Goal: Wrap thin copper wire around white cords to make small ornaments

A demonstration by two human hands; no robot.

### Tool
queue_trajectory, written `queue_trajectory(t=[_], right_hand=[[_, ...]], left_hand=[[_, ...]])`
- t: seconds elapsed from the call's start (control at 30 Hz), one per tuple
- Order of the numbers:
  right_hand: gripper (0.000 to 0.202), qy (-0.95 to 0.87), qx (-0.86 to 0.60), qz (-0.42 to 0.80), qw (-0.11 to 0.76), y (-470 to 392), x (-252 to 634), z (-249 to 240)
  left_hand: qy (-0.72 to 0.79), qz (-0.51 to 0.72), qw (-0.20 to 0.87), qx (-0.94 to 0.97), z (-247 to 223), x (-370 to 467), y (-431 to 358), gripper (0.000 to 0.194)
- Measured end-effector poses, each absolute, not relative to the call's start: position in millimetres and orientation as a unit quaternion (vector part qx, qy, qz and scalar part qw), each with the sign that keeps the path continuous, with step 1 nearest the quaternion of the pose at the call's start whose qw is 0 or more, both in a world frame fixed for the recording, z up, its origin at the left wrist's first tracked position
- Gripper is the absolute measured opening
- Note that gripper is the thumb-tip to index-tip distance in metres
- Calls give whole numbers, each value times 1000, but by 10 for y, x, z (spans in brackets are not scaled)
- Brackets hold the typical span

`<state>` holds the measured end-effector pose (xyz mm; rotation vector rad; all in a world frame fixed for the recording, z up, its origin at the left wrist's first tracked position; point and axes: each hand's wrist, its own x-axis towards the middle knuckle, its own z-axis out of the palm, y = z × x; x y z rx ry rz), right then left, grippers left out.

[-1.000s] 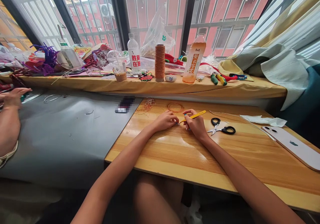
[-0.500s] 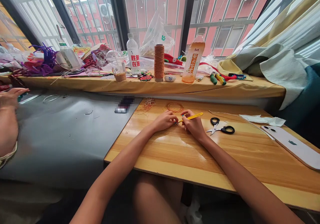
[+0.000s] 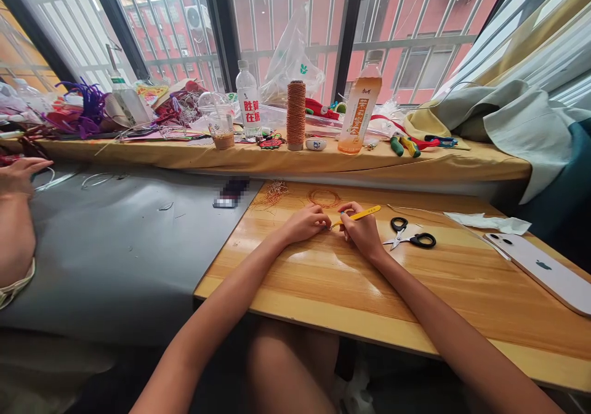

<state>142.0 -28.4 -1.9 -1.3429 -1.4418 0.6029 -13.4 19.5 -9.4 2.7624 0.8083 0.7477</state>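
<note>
In mid-frame our right grip (image 3: 359, 226) pinches yellow tweezers (image 3: 367, 213), tips aimed at our left grip (image 3: 305, 224), whose fingers bunch; what they hold we cannot tell. Slim tips could slip off anything tiny there, and the glossy wooden desk (image 3: 300, 285) could let it skid away. Scissors (image 3: 399, 240) lie right of centre; a cluttered, cloth-covered ledge (image 3: 258, 161) and barred windows (image 3: 348, 39) fill the upper frame
</note>
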Motion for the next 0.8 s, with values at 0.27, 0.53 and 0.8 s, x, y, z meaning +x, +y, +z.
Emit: queue_trajectory(t=[0.27,0.53,0.8], right_hand=[[10,-608,-562,229,512,-297,1417,-9],[9,-622,-557,226,502,-285,1421,-21],[10,-635,-547,242,489,-284,1397,-55]], left_hand=[[276,251,113,921,-68,-134,181,19],[272,253,126,920,-85,-136,198,19],[264,263,127,919,-149,-119,243,21]])
